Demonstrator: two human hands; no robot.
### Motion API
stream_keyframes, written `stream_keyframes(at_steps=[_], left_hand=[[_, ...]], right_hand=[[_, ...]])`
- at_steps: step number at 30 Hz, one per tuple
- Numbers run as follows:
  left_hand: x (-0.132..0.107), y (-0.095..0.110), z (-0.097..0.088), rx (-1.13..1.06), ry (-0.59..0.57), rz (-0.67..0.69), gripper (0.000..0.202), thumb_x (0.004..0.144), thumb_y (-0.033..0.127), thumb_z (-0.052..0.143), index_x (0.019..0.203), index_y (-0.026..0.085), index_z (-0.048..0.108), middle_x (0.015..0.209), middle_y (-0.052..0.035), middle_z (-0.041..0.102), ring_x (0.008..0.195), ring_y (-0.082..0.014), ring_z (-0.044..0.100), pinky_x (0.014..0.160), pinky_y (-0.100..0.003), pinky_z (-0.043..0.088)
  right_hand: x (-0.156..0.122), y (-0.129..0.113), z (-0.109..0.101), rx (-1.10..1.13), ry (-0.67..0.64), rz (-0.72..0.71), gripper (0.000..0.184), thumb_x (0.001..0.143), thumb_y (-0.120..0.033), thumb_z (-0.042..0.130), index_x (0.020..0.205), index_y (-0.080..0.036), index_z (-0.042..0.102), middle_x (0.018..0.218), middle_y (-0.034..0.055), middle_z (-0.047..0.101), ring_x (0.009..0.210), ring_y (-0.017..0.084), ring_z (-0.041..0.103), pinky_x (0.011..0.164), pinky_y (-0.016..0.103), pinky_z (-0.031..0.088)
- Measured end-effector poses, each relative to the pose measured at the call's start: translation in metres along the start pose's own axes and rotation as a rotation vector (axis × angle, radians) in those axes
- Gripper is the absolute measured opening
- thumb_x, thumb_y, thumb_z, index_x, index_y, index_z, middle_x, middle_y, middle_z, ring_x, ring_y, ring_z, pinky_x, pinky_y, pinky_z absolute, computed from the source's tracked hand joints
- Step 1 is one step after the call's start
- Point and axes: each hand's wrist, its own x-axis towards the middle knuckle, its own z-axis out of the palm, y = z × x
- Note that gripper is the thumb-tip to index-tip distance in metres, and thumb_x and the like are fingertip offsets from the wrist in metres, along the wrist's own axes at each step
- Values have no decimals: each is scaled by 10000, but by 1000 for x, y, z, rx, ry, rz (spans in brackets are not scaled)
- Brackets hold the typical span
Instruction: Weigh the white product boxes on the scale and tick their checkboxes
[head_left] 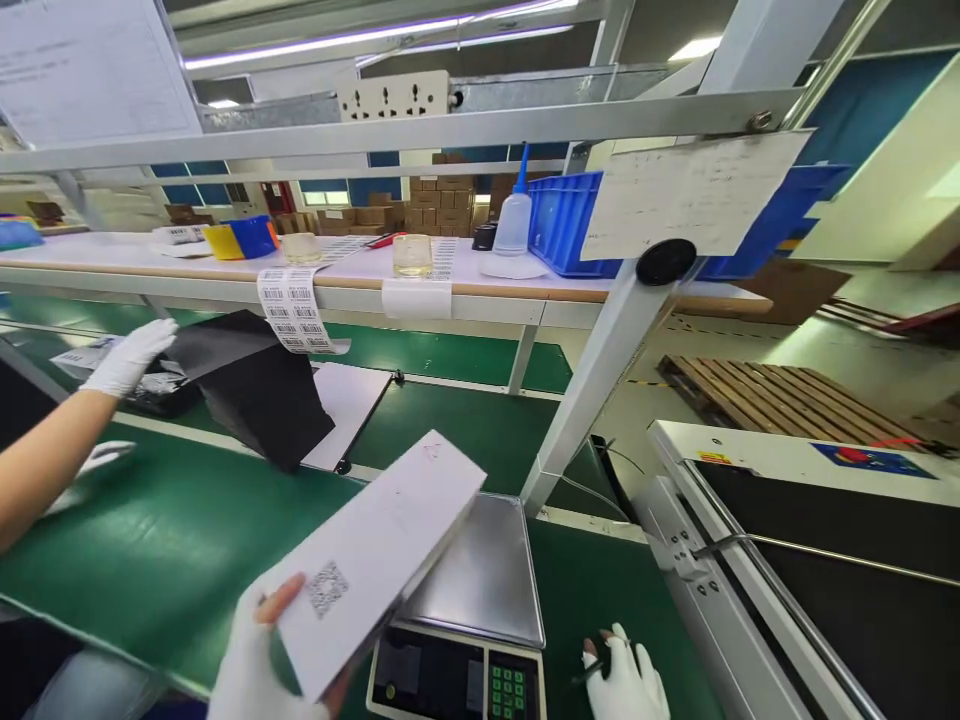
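1. White box (379, 555), QR code up, was clasped at its near end by the left hand (259, 665), tilted over the weighing scale (480, 585).
2. Right hand (626, 680) pinched a dark pen on the green belt (150, 540).
3. Judged step: weighing; next, lay it flat on the pan.
4. A co-worker's gloved hand (127, 355) touched a black sheet (255, 385).

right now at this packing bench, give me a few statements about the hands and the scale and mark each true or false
1. The left hand holds a white box. True.
2. The white box lies flat on the scale. False: it is tilted, held up over the scale's left side.
3. The right hand grips the squeeze bottle. False: the bottle stands on the far shelf; the hand is on the green mat by the scale.
4. A co-worker's gloved hand touches a black sheet. True.
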Motion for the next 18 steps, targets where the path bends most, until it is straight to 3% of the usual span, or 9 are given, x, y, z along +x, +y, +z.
stream_keyframes(at_steps=[2, 5, 7, 9, 12, 14, 16, 18], left_hand=[[-15, 28, 26, 84, -66, 68, 937, 491, 417, 799, 1326, 295, 393, 1352, -133, 437, 1160, -342, 606, 951, -507, 594], [-38, 61, 52, 156, -92, -57, 1056, 556, 482, 782, 1444, 261, 256, 1487, -165, 302, 1278, -356, 531, 1050, -493, 532], [-46, 73, 56, 23, -143, -131, 1111, 570, 649, 756, 1476, 256, 248, 1535, -156, 314, 1342, -373, 479, 1108, -499, 481], [-45, 70, 53, -282, -206, -250, 1137, 585, 801, 672, 1488, 248, 259, 1473, -150, 463, 1331, -369, 503, 1130, -495, 457], [-31, 35, 49, -656, -310, -606, 1240, 547, 881, 631, 1472, 142, 264, 1096, -176, 708, 1022, -369, 685, 907, -502, 586], [-28, -7, 52, -641, -322, -805, 1181, 565, 889, 601, 1412, 102, 358, 954, -165, 733, 847, -347, 711, 758, -480, 609], [-37, -56, 58, -491, -262, -856, 958, 700, 846, 492, 1318, 114, 470, 1034, -175, 726, 924, -326, 712, 853, -474, 596], [-57, -106, 64, -292, -291, -846, 767, 817, 736, 380, 1244, 112, 514, 1122, -191, 706, 1062, -310, 687, 1013, -468, 534]], right_hand=[[1, 0, -1, 12, -33, 3, 466, 944, -369, 299, 1052, -142, 691, 1292, 164, 599, 1177, 383, 567, 932, 498, 532], [1, 1, 0, 52, -55, 2, 430, 930, -362, 322, 1067, -156, 674, 1313, 152, 582, 1214, 378, 539, 961, 490, 510], [0, 2, 1, 88, -53, 19, 414, 922, -372, 338, 1078, -165, 662, 1308, 154, 577, 1206, 376, 538, 962, 489, 502], [0, 1, 1, 131, -56, 46, 416, 918, -391, 347, 1094, -166, 650, 1288, 169, 574, 1159, 372, 557, 938, 488, 505], [0, -1, 0, 179, -75, 83, 440, 912, -414, 344, 1110, -153, 638, 1277, 196, 563, 1115, 378, 558, 917, 500, 500], [0, -1, 0, 199, -85, 94, 457, 906, -423, 335, 1110, -146, 637, 1288, 202, 553, 1126, 386, 544, 931, 511, 488], [1, -1, 1, 217, -90, 92, 467, 896, -431, 338, 1117, -146, 634, 1315, 197, 540, 1153, 392, 526, 952, 518, 476], [2, 1, 3, 236, -96, 94, 467, 884, -438, 347, 1120, -153, 631, 1336, 188, 530, 1172, 396, 515, 966, 525, 468]])
